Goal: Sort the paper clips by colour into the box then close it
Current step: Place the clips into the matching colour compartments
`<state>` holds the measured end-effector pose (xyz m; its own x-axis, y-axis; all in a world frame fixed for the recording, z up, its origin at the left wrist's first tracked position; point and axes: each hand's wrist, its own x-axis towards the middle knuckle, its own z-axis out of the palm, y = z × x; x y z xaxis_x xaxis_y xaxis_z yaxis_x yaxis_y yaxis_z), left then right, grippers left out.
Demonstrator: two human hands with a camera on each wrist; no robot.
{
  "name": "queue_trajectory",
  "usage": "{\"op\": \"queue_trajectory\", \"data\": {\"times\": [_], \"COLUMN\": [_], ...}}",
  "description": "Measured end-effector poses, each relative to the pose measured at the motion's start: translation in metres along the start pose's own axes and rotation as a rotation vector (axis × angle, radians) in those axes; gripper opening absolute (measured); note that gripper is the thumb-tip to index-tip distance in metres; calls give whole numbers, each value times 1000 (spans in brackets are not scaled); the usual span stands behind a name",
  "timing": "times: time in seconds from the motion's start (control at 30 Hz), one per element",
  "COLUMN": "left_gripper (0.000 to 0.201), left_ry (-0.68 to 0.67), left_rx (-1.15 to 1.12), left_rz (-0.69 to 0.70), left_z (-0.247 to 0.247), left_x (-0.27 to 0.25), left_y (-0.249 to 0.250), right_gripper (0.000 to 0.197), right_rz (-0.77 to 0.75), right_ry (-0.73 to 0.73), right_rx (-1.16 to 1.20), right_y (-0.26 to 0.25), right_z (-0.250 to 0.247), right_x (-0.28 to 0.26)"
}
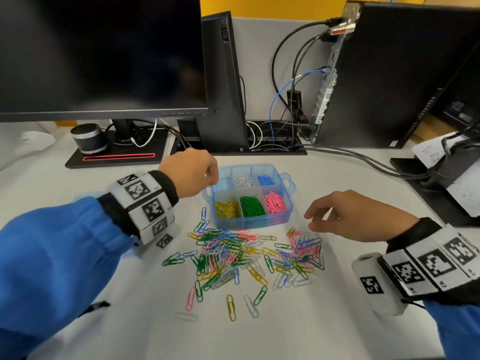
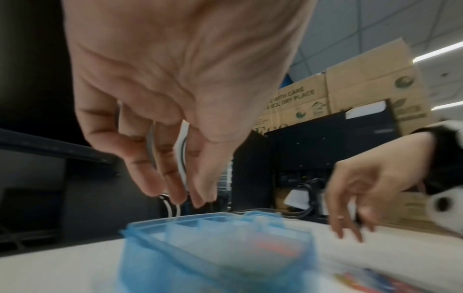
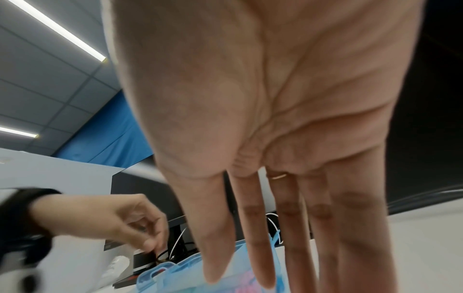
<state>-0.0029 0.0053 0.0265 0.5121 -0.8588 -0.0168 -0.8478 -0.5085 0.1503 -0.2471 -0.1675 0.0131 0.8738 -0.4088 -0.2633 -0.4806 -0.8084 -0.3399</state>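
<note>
Hovering over the box (image 1: 249, 222), left hand (image 1: 191, 172) fingers curled – holding anything, cannot tell, right hand (image 1: 345, 216) loose and empty, its ring (image 3: 277, 176) seen only from the right wrist.

Both arms wear bright blue sleeves (image 1: 52, 255) with ribbed cuffs over black inner cuffs (image 1: 166, 187); each wrist carries a white band (image 1: 145, 209) of blocks printed with black square codes; a white cylinder (image 1: 376, 284) hangs under the right wrist; a thin ring (image 3: 276, 175) circles one right finger.

The box (image 2: 215, 247) at lower centre is blurred in the left wrist view; whatever the left hand's (image 1: 188, 172) fingers (image 2: 175, 190) pinch cannot be told.
</note>
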Motion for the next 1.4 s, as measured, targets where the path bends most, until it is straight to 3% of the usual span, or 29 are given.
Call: {"op": "queue_trajectory", "data": {"times": [0.1, 0.23, 0.33, 0.5, 0.7, 0.83, 1.0, 1.07, 1.27, 1.4], "left_gripper": [14, 7, 18, 27, 5, 8, 7, 6, 6, 4], "left_ry": [-26, -146, -198, -346, -225, -223, -186, -110, -69, -63], "left_rx": [43, -14, -8, -153, -159, -157, -200, -220, -339, -451], "left_rz": [-32, 47, 100, 204, 155, 120, 69, 65, 105, 97], "left_z": [-6, -7, -2, 17, 28, 26, 21, 18, 16, 23], "left_x": [22, 35, 24, -11, -23, -26, -35, -40, -58, -62], "left_y": [-5, 3, 11, 19, 10, 2, 0, 3, 21, 26], "right_gripper": [16, 15, 16, 41, 53, 55, 79, 75, 26, 20], "right_rz": [-12, -14, -6, 76, 34, -1, 8, -45, -186, -223], "right_ry": [-29, -37, -54, -147, -195, -139, -158, -113, 35, 90], "right_rx": [5, 28, 21, -97, -83, -41, -131, -150, -235, -287], "right_y": [-2, -3, -2, 5, -10, -14, -19, -26, -39, -33], "right_z": [3, 3, 3, 15, 30, 28, 41, 48, 57, 57], "right_x": [0, -2, -1, 3, 3, 1, -4, -4, 0, 6]}}
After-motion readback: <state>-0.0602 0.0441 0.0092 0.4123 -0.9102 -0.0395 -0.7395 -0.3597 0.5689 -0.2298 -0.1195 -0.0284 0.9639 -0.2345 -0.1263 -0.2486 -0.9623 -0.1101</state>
